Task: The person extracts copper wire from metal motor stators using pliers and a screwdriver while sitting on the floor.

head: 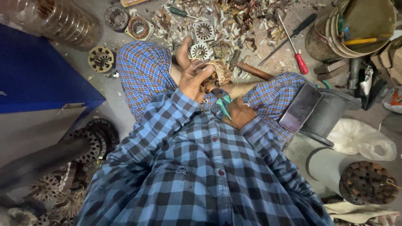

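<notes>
The left hand [193,80] is curled around a tan wire bundle [218,72], fingers pressed onto its strands, just above the lap. The right hand [239,113] is wrapped tight around green-handled pliers [223,104], whose nose points up toward the bundle; whether the nose touches the wire cannot be told. Both hands sit between the knees of a person in a blue checked shirt and checked trousers, cross-legged on a grey concrete floor [109,90].

A phone [300,108] lies on the right knee. Beyond the feet the floor is littered with scraps [234,21] of copper wire and pale chips, with a red-handled screwdriver [293,44] and a green one [184,13] lying among them. Round laminated stators [101,58] lie scattered at left, beside a blue box [37,71]. A bucket [356,29] stands at upper right, and a white sack [362,138] lies at right.
</notes>
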